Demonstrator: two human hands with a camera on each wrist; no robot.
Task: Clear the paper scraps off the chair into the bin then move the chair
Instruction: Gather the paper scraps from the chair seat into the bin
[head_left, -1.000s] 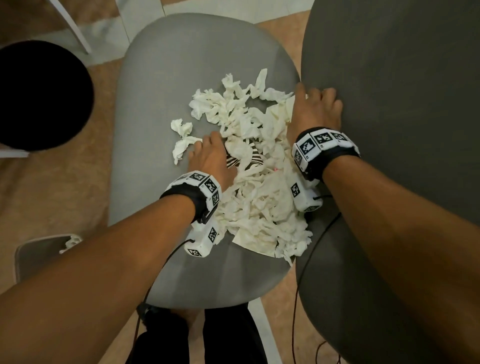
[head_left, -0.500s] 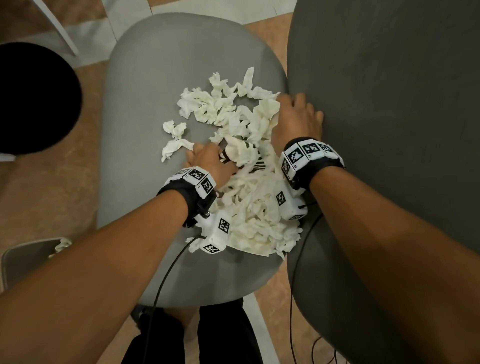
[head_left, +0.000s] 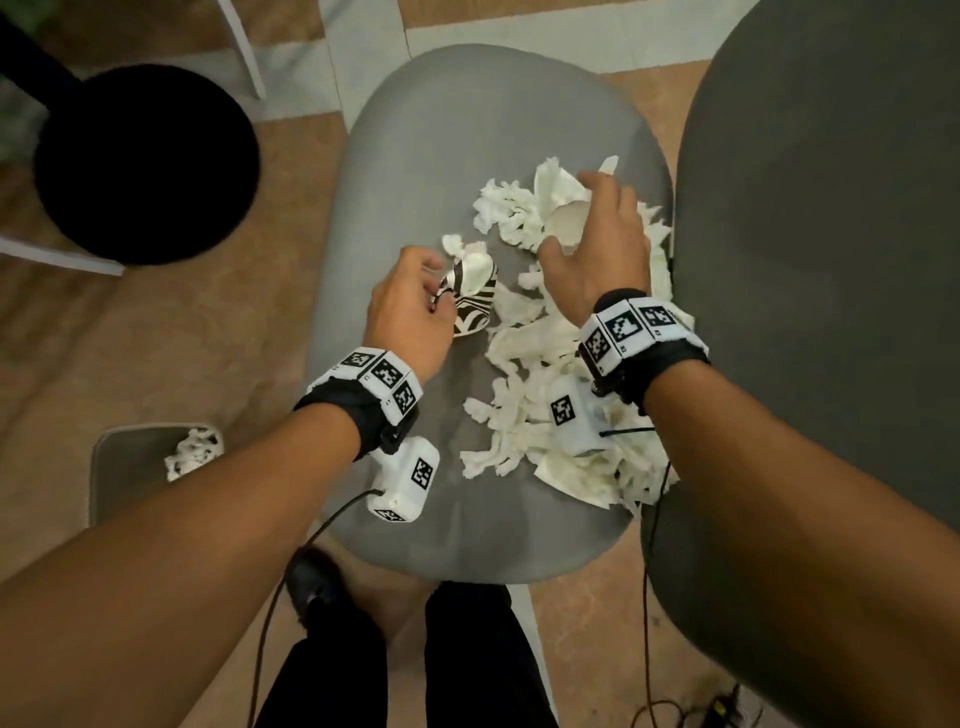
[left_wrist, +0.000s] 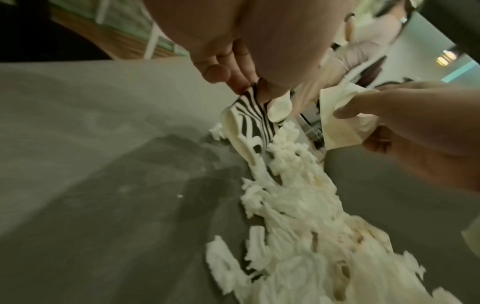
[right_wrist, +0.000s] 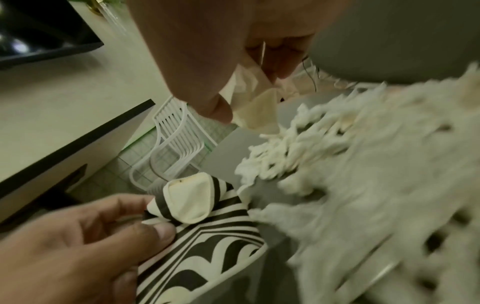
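Note:
A pile of white paper scraps (head_left: 540, 415) covers the right half of the grey chair seat (head_left: 415, 171). My left hand (head_left: 415, 306) pinches a black-and-white striped scrap (head_left: 470, 299) (left_wrist: 253, 117) (right_wrist: 207, 236) just above the seat's middle. My right hand (head_left: 597, 244) grips a cream scrap (head_left: 558, 208) (left_wrist: 337, 115) (right_wrist: 255, 111) at the far end of the pile, lifted off the seat. The grey bin (head_left: 111, 467) stands on the floor at lower left, with white scraps (head_left: 195, 449) inside.
The dark grey chair back (head_left: 821, 260) rises along the right. A round black stool (head_left: 145, 161) stands at upper left. A white slatted chair (right_wrist: 171, 144) stands beyond the seat. Cables hang from my wrists. My legs (head_left: 405, 665) are by the seat's near edge.
Both hands rose from pressing into the pile. The left now pinches the striped scrap and the right grips a cream scrap further away. The bin has come more into view.

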